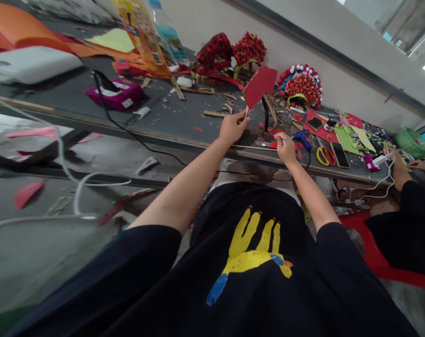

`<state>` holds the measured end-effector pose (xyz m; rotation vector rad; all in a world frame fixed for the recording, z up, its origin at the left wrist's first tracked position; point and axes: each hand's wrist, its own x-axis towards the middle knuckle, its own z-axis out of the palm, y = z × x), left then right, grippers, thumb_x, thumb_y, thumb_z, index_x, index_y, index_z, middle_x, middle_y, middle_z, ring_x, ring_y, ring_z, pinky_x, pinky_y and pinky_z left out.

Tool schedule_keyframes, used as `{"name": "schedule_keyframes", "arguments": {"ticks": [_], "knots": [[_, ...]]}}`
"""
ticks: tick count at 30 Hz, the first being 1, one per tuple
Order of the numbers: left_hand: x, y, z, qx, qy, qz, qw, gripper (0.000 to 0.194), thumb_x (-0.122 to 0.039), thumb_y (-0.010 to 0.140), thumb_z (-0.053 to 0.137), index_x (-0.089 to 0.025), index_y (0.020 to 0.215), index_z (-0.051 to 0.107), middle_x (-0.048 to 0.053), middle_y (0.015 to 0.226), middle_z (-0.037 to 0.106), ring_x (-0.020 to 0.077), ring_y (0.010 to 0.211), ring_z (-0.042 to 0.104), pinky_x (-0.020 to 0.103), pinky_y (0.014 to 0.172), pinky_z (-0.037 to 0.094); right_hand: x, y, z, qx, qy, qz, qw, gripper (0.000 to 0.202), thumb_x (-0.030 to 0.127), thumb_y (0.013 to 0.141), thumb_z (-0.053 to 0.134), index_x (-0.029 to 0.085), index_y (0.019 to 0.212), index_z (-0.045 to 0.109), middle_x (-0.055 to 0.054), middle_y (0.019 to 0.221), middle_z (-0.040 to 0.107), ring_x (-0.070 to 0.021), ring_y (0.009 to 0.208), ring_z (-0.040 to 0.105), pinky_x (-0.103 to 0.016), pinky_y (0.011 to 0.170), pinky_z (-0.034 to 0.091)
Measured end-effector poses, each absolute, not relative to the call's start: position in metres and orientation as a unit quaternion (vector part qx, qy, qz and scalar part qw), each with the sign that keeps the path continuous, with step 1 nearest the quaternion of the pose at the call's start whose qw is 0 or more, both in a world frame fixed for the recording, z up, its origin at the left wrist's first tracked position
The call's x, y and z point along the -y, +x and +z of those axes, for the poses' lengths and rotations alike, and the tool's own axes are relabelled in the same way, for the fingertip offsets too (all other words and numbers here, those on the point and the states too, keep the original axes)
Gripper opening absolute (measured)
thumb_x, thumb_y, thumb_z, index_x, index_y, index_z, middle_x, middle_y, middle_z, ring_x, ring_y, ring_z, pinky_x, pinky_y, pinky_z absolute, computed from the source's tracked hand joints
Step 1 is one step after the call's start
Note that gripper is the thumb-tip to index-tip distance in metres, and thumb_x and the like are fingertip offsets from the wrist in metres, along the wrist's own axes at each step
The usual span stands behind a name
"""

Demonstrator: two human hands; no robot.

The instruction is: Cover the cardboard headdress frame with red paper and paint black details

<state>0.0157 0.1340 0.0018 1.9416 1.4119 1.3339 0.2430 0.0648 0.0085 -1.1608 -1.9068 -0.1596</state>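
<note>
My left hand (234, 127) is closed around the lower end of a red cardboard piece (260, 85), held upright above the table's front edge. A dark strap-like strip (267, 112) hangs just right of the cardboard; whether it is joined on cannot be told. My right hand (286, 147) pinches a thin blue pen-like tool (279, 137), its tip pointing left toward the base of the strip. Red scraps (273, 145) lie under the tool. A blue glue gun (302, 138) rests right of my right hand, with yellow-and-red-handled scissors (325, 157) beyond it.
Decorated red headpieces (301, 86) stand against the wall. A phone (339, 154), a small dark bottle (329, 125) and a green basket (413, 142) lie rightward, near another person's hands (397, 161). Leftward are bottles (168, 35), a purple box (117, 93) and a black cable (138, 140).
</note>
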Motion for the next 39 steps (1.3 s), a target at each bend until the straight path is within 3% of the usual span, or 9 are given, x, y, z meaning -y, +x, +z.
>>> {"name": "schedule_keyframes", "arguments": {"ticks": [7,16,24,31,39], "knots": [[-0.137,0.015,-0.002,-0.495,0.692,0.486,0.197,0.042,-0.032,0.094,0.053,-0.014,0.13,0.066,0.008,0.091,0.071,0.0171,0.079,0.059,0.027,0.083,0.045,-0.064,0.24,0.014,0.785,-0.458,-0.075,0.411,0.058,0.06,0.101,0.017,0.022,0.083,0.057,-0.008,0.081,0.068,-0.0199,0.081,0.063,-0.033,0.079,0.05],[-0.136,0.015,0.001,-0.492,0.696,0.483,0.2,0.044,-0.034,0.093,0.053,-0.014,0.13,0.066,0.007,0.089,0.071,0.0173,0.079,0.061,0.026,0.081,0.045,-0.077,0.234,0.032,0.783,-0.438,-0.077,0.435,0.051,0.055,0.103,0.021,0.023,0.089,0.058,-0.007,0.088,0.067,-0.0194,0.088,0.063,-0.035,0.087,0.051],[-0.134,0.016,0.002,-0.509,0.69,0.483,0.178,0.041,-0.031,0.092,0.054,-0.016,0.127,0.068,0.007,0.085,0.072,0.0167,0.07,0.058,0.027,0.076,0.046,-0.065,0.238,0.016,0.792,-0.451,-0.078,0.405,0.056,0.057,0.102,0.018,0.022,0.083,0.057,-0.008,0.084,0.068,-0.0199,0.085,0.062,-0.035,0.083,0.051],[-0.133,0.016,0.003,-0.504,0.689,0.484,0.19,0.042,-0.031,0.092,0.054,-0.014,0.129,0.066,0.008,0.092,0.073,0.0172,0.076,0.06,0.026,0.077,0.046,-0.077,0.232,0.036,0.785,-0.436,-0.082,0.433,0.052,0.055,0.102,0.02,0.024,0.09,0.06,-0.008,0.093,0.068,-0.0191,0.093,0.064,-0.036,0.091,0.05],[-0.13,0.016,0.008,-0.512,0.69,0.472,0.197,0.044,-0.031,0.091,0.055,-0.013,0.129,0.066,0.009,0.091,0.073,0.019,0.078,0.061,0.027,0.078,0.046,-0.069,0.23,0.027,0.776,-0.457,-0.058,0.43,0.057,0.059,0.101,0.019,0.023,0.085,0.06,-0.008,0.086,0.068,-0.0208,0.087,0.064,-0.036,0.086,0.052]]}}
